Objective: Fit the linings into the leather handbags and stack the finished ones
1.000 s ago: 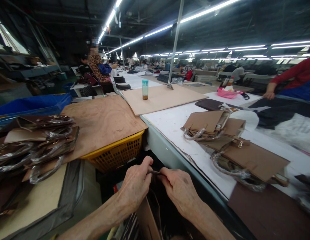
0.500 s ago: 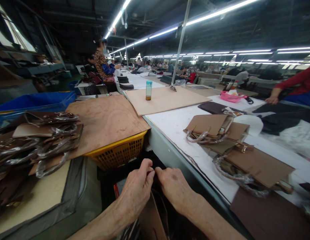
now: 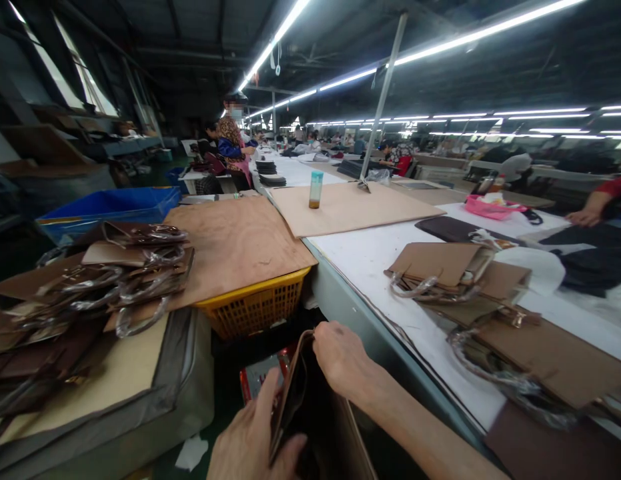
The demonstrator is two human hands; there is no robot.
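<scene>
"Head view, low in the middle: what's that in the person's hands?"

"A brown bag (image 3: 305, 407), mouth gaping, just left of the white-topped table (image 3: 347, 263) and nearer to us than the yellow basket (image 3: 255, 303)."

"How are they holding it?"

"The right hand (image 3: 343, 353) has its fingers clamped on the rim at the far end. The left hand (image 3: 247, 440) straddles the left wall, thumb inside, forefinger outside. Whether those two press together, I can't tell."

"And the step?"

"Handling the open mouth, I'd judge. The next move seems to call for a steady hold on that rim, so the wall doesn't fold or slip."

"How does it look?"

"Tan-brown on the right wall, very dark within, the edge thin. The walls stand spread, stiff enough, I'd guess, to keep some shape. Its bottom is hidden."

"Like the brown bags (image 3: 545, 353) on the table?"

"Close in colour. Those have handles in clear wrap; I see none on this one."
</scene>
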